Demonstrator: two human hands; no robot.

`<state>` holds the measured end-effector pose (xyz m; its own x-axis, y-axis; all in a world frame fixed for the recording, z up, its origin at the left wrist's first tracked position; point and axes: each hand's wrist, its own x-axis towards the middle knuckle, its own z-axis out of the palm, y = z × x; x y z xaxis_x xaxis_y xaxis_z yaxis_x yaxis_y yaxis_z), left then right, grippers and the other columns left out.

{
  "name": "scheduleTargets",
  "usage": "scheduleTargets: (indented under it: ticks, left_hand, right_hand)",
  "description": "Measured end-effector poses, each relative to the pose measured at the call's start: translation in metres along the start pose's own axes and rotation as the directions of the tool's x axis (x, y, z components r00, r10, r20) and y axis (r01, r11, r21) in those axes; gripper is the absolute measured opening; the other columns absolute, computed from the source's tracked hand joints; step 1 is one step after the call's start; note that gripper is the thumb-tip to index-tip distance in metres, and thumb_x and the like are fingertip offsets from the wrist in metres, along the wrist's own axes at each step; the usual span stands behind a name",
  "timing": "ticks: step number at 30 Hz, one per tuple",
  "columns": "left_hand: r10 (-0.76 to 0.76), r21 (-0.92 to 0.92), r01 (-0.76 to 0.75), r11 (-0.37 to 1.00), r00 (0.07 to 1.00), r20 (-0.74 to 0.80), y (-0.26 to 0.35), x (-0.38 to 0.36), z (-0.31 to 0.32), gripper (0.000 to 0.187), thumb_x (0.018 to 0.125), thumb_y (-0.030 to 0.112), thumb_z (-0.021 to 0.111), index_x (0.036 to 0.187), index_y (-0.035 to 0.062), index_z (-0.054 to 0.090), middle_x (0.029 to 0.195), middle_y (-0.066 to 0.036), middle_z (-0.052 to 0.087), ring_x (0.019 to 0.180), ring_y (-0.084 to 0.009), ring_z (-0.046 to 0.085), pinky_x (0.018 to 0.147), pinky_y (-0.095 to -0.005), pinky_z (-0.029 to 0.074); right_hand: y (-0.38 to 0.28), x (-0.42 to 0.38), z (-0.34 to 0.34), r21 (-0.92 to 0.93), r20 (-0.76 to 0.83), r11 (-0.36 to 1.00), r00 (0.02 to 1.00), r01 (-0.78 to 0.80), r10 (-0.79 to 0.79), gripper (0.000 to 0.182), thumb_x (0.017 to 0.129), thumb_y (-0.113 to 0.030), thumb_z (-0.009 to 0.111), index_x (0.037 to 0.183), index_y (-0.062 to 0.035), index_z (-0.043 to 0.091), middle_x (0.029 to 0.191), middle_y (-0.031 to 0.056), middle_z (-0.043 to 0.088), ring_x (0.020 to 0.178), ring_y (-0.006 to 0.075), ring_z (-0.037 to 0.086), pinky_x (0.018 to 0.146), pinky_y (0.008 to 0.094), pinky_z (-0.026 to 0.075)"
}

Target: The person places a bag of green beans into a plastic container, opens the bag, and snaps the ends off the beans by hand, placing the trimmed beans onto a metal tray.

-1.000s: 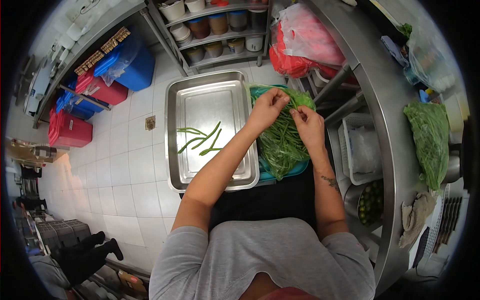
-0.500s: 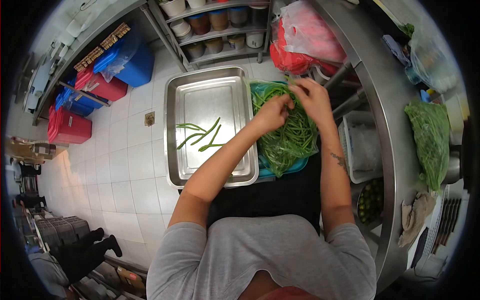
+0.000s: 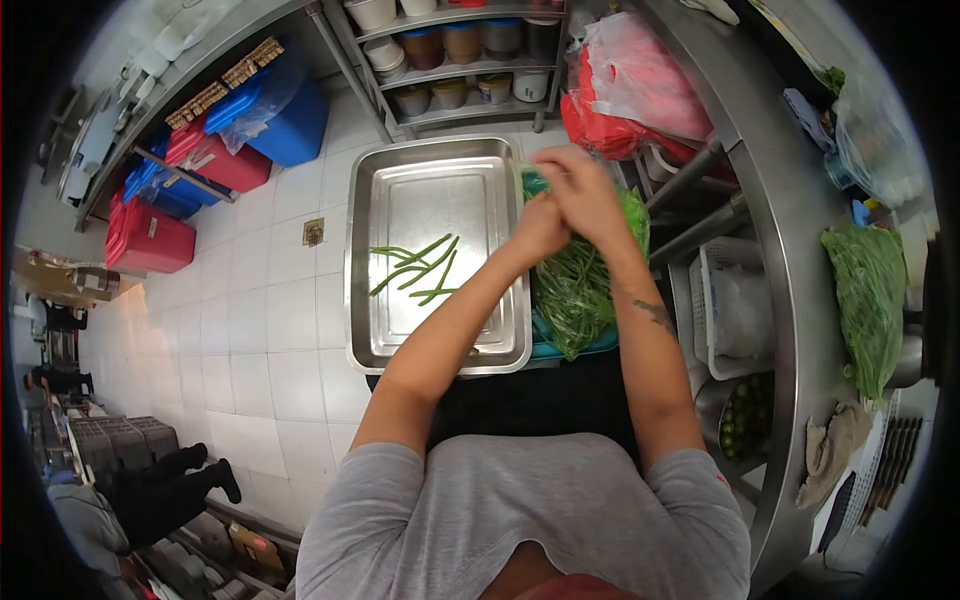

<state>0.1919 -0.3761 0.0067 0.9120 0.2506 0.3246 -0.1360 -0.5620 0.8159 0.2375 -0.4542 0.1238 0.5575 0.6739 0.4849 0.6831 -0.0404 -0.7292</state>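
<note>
My left hand (image 3: 542, 228) is closed over the bag of green beans (image 3: 577, 300), its fingers pinched on something I cannot make out. Close against it is my right hand (image 3: 583, 192), slightly blurred, with bent fingers; what it holds, if anything, is hidden. The plastic bag, full of long green beans, rests in a teal container (image 3: 602, 343). To its left lies a shallow steel tray (image 3: 357, 250) with several loose green beans (image 3: 425, 268) inside.
Steel shelves with tubs (image 3: 463, 45) stand beyond the tray. Lidded red and blue bins (image 3: 285, 120) line the left. At right are a steel counter (image 3: 790, 300), another bag of beans (image 3: 865, 300) and a white basket (image 3: 708, 310). A person (image 3: 150, 500) is at lower left.
My hands have come together over the bag, the right one moving left. One more bean lies in the tray. The whole view has shifted slightly.
</note>
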Motion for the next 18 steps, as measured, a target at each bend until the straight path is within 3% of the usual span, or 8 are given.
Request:
scheduleTargets:
  ticks: [2, 3, 4, 5, 7, 9, 13, 18]
  left_hand:
    - [-0.206, -0.127, 0.247, 0.961, 0.941, 0.267, 0.035, 0.006, -0.050, 0.021, 0.083, 0.008, 0.062, 0.104, 0.0041, 0.060, 0.099, -0.008, 0.065, 0.098, -0.0243, 0.058, 0.088, -0.0342, 0.043]
    - [-0.164, -0.171, 0.200, 0.965, 0.966, 0.202, 0.031, 0.005, -0.051, 0.012, 0.084, 0.008, 0.061, 0.093, 0.0009, 0.063, 0.085, -0.006, 0.065, 0.081, -0.0184, 0.060, 0.077, -0.0284, 0.046]
    - [-0.193, -0.276, 0.249, 0.928, 0.958, 0.212, 0.032, 0.005, -0.054, 0.011, 0.084, 0.007, 0.060, 0.093, 0.0007, 0.063, 0.084, -0.005, 0.064, 0.080, -0.0165, 0.058, 0.076, -0.0274, 0.046]
    - [-0.221, -0.375, 0.294, 0.879, 0.949, 0.226, 0.033, 0.005, -0.056, 0.011, 0.084, 0.007, 0.060, 0.092, 0.0004, 0.063, 0.082, -0.004, 0.063, 0.078, -0.0147, 0.057, 0.074, -0.0263, 0.045]
    - [-0.265, -0.513, 0.355, 0.782, 0.933, 0.242, 0.044, 0.003, -0.057, 0.010, 0.085, 0.010, 0.060, 0.090, 0.0024, 0.064, 0.078, 0.000, 0.061, 0.073, -0.0085, 0.054, 0.067, -0.0221, 0.043]
    - [-0.291, -0.490, 0.406, 0.772, 0.910, 0.295, 0.057, 0.003, -0.061, 0.011, 0.086, 0.012, 0.060, 0.091, 0.0028, 0.064, 0.077, 0.001, 0.061, 0.071, -0.0075, 0.053, 0.065, -0.0213, 0.041]
    - [-0.324, -0.496, 0.518, 0.697, 0.845, 0.426, 0.058, -0.002, -0.063, 0.015, 0.088, 0.017, 0.058, 0.091, 0.0038, 0.065, 0.075, 0.002, 0.061, 0.067, -0.0058, 0.051, 0.061, -0.0203, 0.038]
    - [-0.314, -0.415, 0.512, 0.752, 0.832, 0.457, 0.051, -0.019, -0.061, 0.018, 0.089, 0.020, 0.057, 0.088, 0.0040, 0.065, 0.074, 0.002, 0.061, 0.065, -0.0056, 0.050, 0.059, -0.0202, 0.039]
  right_hand:
    - [0.032, -0.018, -0.029, -0.010, -0.136, 0.991, 0.982, -0.136, 0.134, 0.018, 0.086, -0.009, 0.055, 0.100, 0.0000, 0.062, 0.090, 0.0133, 0.062, 0.082, 0.0217, 0.061, 0.073, 0.0321, 0.048]
    - [0.028, -0.026, -0.040, 0.055, -0.141, 0.953, 0.943, -0.297, 0.302, 0.017, 0.087, -0.009, 0.055, 0.100, 0.0000, 0.062, 0.089, 0.0103, 0.062, 0.081, 0.0179, 0.060, 0.072, 0.0305, 0.047]
    - [0.021, -0.036, -0.050, 0.120, -0.134, 0.887, 0.878, -0.446, 0.459, 0.017, 0.087, -0.008, 0.054, 0.100, 0.0000, 0.062, 0.087, 0.0073, 0.063, 0.080, 0.0142, 0.059, 0.071, 0.0290, 0.047]
    - [0.028, -0.047, -0.051, 0.185, -0.096, 0.865, 0.868, -0.466, 0.488, 0.017, 0.087, -0.010, 0.058, 0.101, -0.0008, 0.063, 0.083, 0.0017, 0.061, 0.076, 0.0089, 0.055, 0.067, 0.0249, 0.045]
    - [0.019, -0.056, -0.045, 0.421, 0.042, 0.759, 0.847, -0.496, 0.530, 0.018, 0.086, -0.010, 0.060, 0.102, -0.0013, 0.064, 0.081, 0.0002, 0.060, 0.074, 0.0081, 0.054, 0.065, 0.0228, 0.043]
    - [0.015, -0.058, -0.034, 0.568, 0.082, 0.673, 0.846, -0.474, 0.527, 0.020, 0.085, -0.009, 0.064, 0.103, -0.0020, 0.065, 0.078, -0.0016, 0.059, 0.071, 0.0065, 0.053, 0.062, 0.0199, 0.041]
    - [0.021, -0.056, -0.027, 0.469, -0.126, 0.790, 0.855, -0.395, 0.503, 0.015, 0.086, -0.011, 0.063, 0.098, -0.0019, 0.066, 0.078, -0.0008, 0.062, 0.070, 0.0074, 0.056, 0.061, 0.0204, 0.042]
    - [0.018, -0.055, -0.031, 0.392, -0.233, 0.837, 0.839, -0.382, 0.492, 0.015, 0.088, -0.014, 0.060, 0.097, -0.0016, 0.064, 0.083, 0.0006, 0.064, 0.075, 0.0084, 0.060, 0.060, 0.0211, 0.043]
